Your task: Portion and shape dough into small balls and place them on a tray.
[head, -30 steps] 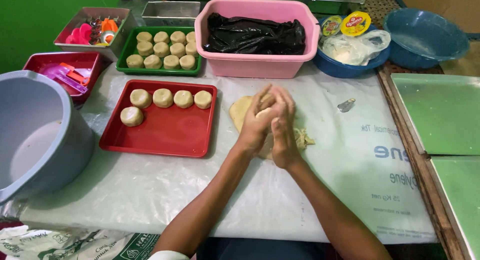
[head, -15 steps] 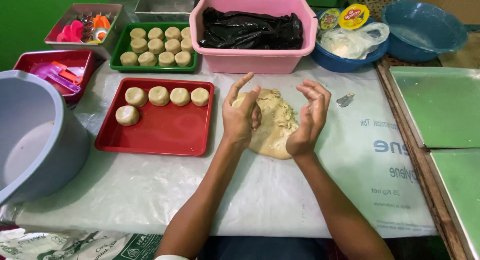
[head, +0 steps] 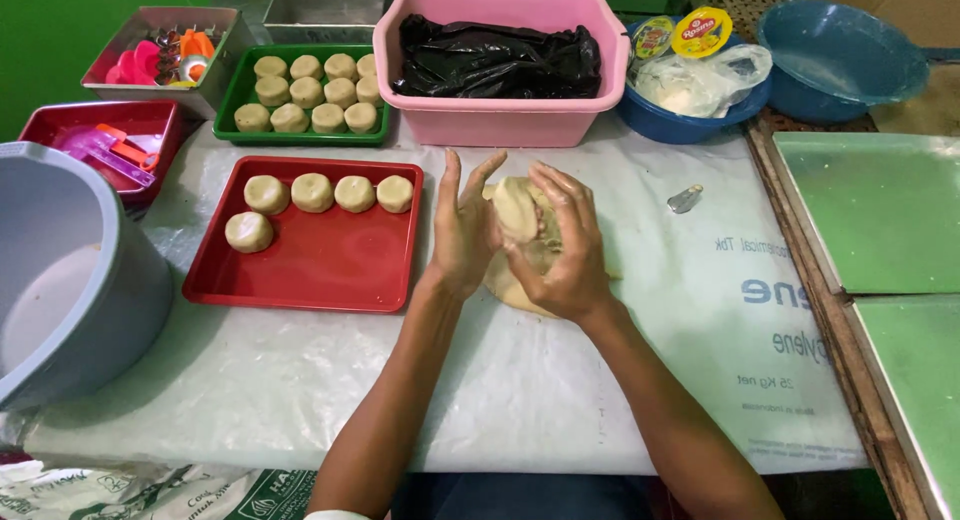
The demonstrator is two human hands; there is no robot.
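Observation:
A lump of pale dough [head: 516, 211] lies on the plastic-covered table [head: 620, 360]. My right hand [head: 562, 242] curls over its right side and grips a piece of it. My left hand [head: 463, 228] stands on edge against the dough's left side, fingers spread and pointing up. Left of my hands, a red tray [head: 320, 265] carries several round dough pieces [head: 313, 192] along its far edge.
A green tray [head: 229, 125] of more dough rounds and a pink tub [head: 500, 120] holding black plastic stand at the back. A grey bucket [head: 60, 270] is at the left. Blue bowls [head: 845, 55] sit back right, green boards [head: 880, 210] at the right.
My hands went from pressed together on the dough to spread apart above it, and now close in on it again, the right hand folding over the lump.

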